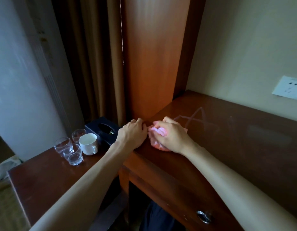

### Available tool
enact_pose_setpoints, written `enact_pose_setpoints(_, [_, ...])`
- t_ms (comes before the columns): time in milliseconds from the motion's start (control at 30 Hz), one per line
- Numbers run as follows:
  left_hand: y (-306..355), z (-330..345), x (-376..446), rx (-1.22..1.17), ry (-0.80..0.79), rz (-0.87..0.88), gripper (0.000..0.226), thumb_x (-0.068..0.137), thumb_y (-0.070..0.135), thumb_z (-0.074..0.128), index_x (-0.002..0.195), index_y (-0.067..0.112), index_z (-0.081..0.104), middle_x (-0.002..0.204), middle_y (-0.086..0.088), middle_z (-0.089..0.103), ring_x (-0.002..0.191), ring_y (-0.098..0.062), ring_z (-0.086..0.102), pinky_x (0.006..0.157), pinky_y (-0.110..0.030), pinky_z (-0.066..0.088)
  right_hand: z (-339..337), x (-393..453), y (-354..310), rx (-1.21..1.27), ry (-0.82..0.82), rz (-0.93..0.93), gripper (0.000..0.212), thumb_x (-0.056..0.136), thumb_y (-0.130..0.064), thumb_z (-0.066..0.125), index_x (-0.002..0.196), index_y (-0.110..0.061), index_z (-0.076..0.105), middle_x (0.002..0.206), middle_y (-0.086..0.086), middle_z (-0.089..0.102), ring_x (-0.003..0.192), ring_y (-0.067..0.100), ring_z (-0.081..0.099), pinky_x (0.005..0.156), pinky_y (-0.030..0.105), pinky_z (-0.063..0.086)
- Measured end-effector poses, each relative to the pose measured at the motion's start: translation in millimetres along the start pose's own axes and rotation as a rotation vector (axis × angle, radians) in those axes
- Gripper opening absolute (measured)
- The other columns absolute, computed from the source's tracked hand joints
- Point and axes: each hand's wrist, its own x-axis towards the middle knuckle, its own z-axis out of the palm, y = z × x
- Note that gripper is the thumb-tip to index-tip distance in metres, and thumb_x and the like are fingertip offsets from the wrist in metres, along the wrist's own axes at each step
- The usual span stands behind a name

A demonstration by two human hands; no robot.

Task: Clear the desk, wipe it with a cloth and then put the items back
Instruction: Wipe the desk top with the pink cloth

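My right hand grips a crumpled pink cloth and presses it on the dark wooden desk at its left front corner. Streaky wipe marks show on the desk just beyond the cloth. My left hand rests on the desk's left edge with fingers curled, touching the cloth's left side; whether it pinches the cloth I cannot tell. On a lower side table to the left stand three clear glasses, a white cup and a black tissue box.
A tall wooden panel rises at the desk's back left corner, with brown curtains behind it. A white wall socket is on the wall at right. A drawer with a metal ring pull lies under the desk front.
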Motion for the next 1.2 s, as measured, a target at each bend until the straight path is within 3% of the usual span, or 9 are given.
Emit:
enact_pose_setpoints(67, [8,5,5,0.021,-0.034,0.044,0.046,0.103,0.045,0.031,0.141,0.025,0.049,0.137,-0.007,0.055,0.122,-0.033,0.056,0.092,-0.045,0.046,3,12,13,-0.063,0.047,0.046,0.024,0.094,-0.043,0.064,0.106,-0.023,0.071,0.099,0.000,0.058,0.093,0.020,0.061,0.078,0.031,0.050])
enact_pose_setpoints(200, [19,20,12,0.055,-0.056,0.063,0.057,0.102,0.053,0.025,0.152,0.027,0.035,0.143,-0.008,0.052,0.125,-0.032,0.055,0.094,-0.047,0.044,8,32,37,-0.154,0.094,0.116,0.024,0.092,-0.042,0.063,0.106,-0.023,0.068,0.101,0.002,0.056,0.101,0.028,0.059,0.080,0.036,0.049])
enact_pose_setpoints(500, [18,25,16,0.077,0.005,0.091,0.058,0.100,0.054,0.031,0.148,0.024,0.040,0.128,-0.007,0.060,0.109,-0.033,0.063,0.080,-0.041,0.042,18,88,65,-0.298,0.116,0.308,0.040,0.100,-0.047,0.051,0.130,-0.022,0.060,0.130,0.010,0.057,0.119,0.032,0.053,0.089,0.040,0.049])
enact_pose_setpoints(867, [19,19,15,0.066,-0.022,0.061,0.056,0.097,0.054,0.032,0.139,0.022,0.050,0.129,-0.012,0.061,0.113,-0.038,0.060,0.087,-0.045,0.044,1,21,34,-0.270,0.072,0.208,0.029,0.099,-0.037,0.056,0.118,-0.016,0.063,0.116,0.016,0.055,0.110,0.038,0.054,0.089,0.041,0.047])
enact_pose_setpoints(1067, [19,8,4,0.086,-0.047,0.077,0.057,0.098,0.055,0.037,0.144,0.023,0.048,0.134,-0.011,0.059,0.118,-0.036,0.059,0.093,-0.045,0.047,-28,-63,-11,-0.172,0.023,0.116,0.024,0.098,-0.042,0.061,0.113,-0.024,0.065,0.107,-0.003,0.050,0.103,0.022,0.055,0.072,0.027,0.037])
enact_pose_setpoints(1200, [17,7,6,0.088,-0.051,0.099,0.058,0.098,0.057,0.037,0.146,0.024,0.045,0.131,-0.009,0.060,0.110,-0.034,0.063,0.089,-0.045,0.053,-51,-115,-24,-0.108,-0.016,0.067,0.026,0.097,-0.040,0.065,0.119,-0.027,0.067,0.110,-0.008,0.053,0.100,0.009,0.053,0.065,0.006,0.029])
